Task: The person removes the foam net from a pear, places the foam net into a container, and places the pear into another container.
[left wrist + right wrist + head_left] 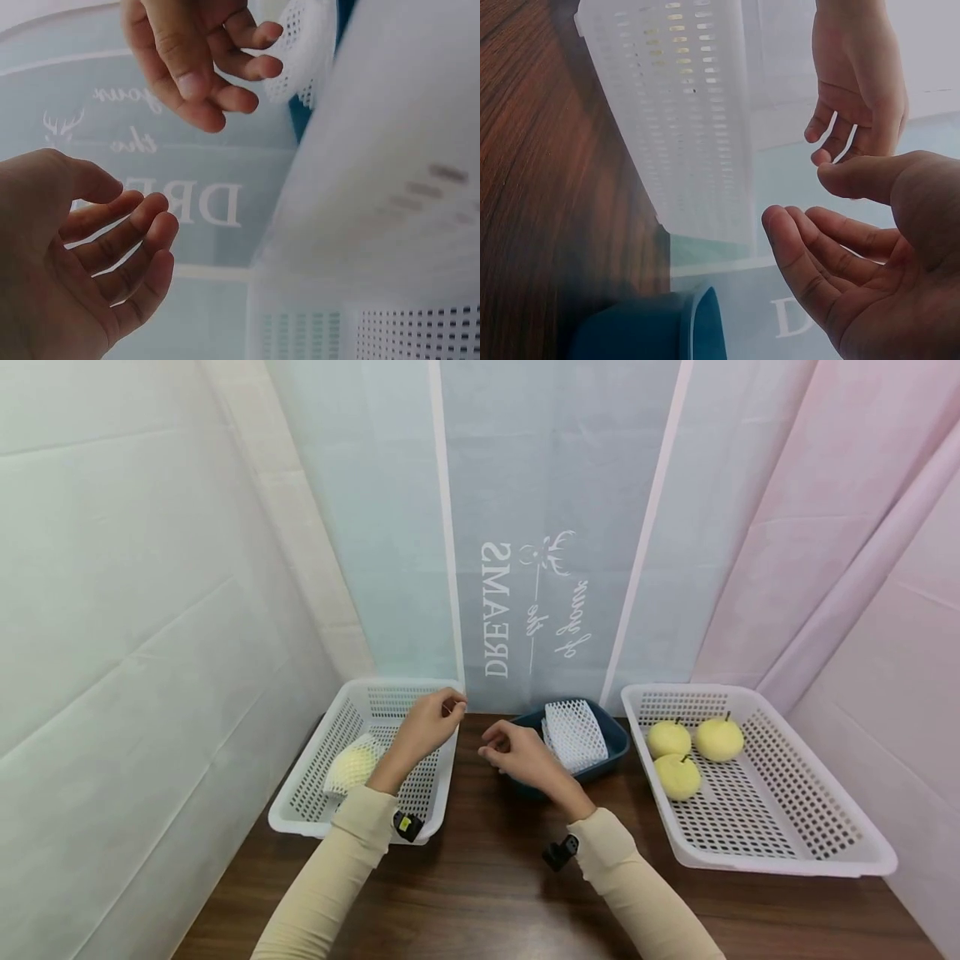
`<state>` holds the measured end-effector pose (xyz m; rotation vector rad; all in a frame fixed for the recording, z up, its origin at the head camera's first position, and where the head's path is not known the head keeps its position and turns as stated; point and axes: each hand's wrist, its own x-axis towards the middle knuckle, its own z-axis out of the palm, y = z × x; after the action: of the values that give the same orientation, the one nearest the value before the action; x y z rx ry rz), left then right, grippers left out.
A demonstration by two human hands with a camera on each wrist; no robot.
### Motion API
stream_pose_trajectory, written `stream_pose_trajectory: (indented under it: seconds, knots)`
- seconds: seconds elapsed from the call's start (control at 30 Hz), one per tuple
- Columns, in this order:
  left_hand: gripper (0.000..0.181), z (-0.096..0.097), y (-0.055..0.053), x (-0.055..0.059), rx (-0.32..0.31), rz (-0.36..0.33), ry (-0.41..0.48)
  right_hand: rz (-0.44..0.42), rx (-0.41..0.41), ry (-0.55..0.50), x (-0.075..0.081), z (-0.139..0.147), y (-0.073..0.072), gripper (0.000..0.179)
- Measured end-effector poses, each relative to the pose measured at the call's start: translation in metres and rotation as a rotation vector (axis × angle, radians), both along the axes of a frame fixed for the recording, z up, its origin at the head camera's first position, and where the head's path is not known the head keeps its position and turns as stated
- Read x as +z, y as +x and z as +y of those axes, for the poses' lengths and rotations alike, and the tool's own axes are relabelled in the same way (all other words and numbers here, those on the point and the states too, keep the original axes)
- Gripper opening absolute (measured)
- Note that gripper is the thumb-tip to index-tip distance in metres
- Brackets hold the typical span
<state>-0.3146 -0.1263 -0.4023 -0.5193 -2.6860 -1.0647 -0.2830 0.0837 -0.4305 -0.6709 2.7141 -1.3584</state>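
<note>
My left hand (429,724) hovers over the right rim of the left white basket (288,824), fingers loosely bent and nothing in them. In that basket lies a pale yellow pear (354,768) in a white foam net. Facing it, my right hand (525,756) hangs beside the dark blue bin (617,739), likewise holding nothing. A gap separates the two hands. Inside the bin sits a stack of white foam net sleeves (576,733). The right wrist view shows relaxed right fingers (802,259), with the left hand (862,82) opposite.
At the right stands another white basket (780,867) with three bare yellow pears (678,777) at its left side. All containers stand on a dark wooden table (480,877). A printed curtain (551,460) hangs right behind them, and pale sheets (135,610) close off the sides.
</note>
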Motion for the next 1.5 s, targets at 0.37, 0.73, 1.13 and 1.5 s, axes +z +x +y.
stream_pose_trajectory:
  seconds: [0.37, 0.73, 1.13, 1.5]
  knots:
    - [0.028, -0.023, -0.008, -0.007, 0.055, -0.03, 0.022, -0.01, -0.002, 0.008, -0.005, -0.014, -0.005, 0.02]
    - [0.03, -0.046, -0.013, -0.011, 0.079, -0.072, 0.031, -0.019, 0.008, 0.011, -0.007, -0.026, -0.005, 0.028]
    - [0.035, -0.076, -0.019, -0.013, 0.098, -0.109, -0.049, -0.048, 0.005, -0.009, -0.015, -0.035, -0.007, 0.03]
    - [0.04, -0.104, -0.025, -0.02, 0.1, -0.179, -0.101, -0.071, 0.038, -0.007, -0.019, -0.04, -0.007, 0.035]
